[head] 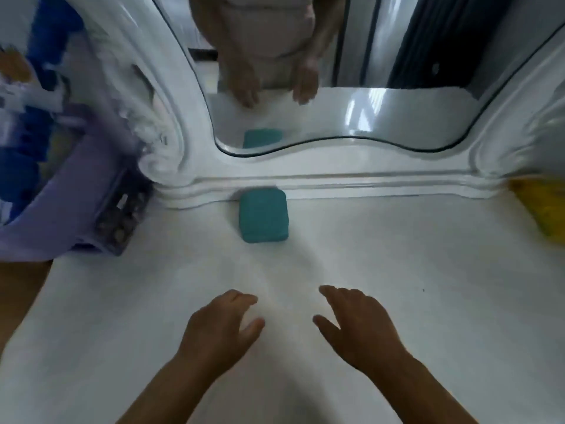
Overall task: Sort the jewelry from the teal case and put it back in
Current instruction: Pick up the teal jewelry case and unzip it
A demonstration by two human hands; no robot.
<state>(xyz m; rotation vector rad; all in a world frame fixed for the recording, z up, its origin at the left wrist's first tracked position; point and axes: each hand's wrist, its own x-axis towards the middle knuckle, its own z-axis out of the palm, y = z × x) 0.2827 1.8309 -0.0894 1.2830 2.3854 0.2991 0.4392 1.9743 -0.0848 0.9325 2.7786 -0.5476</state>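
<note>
Nothing looks begun; the teal case sits closed at the far side of the white table, against the mirror's base (its reflection shows above); no jewelry is out; my left hand and right hand hover near me, fingers loose, holding nothing; opening, sorting and refilling all remain.

no readable text, no labels, no brands, no numbers, whole view blurred
</note>
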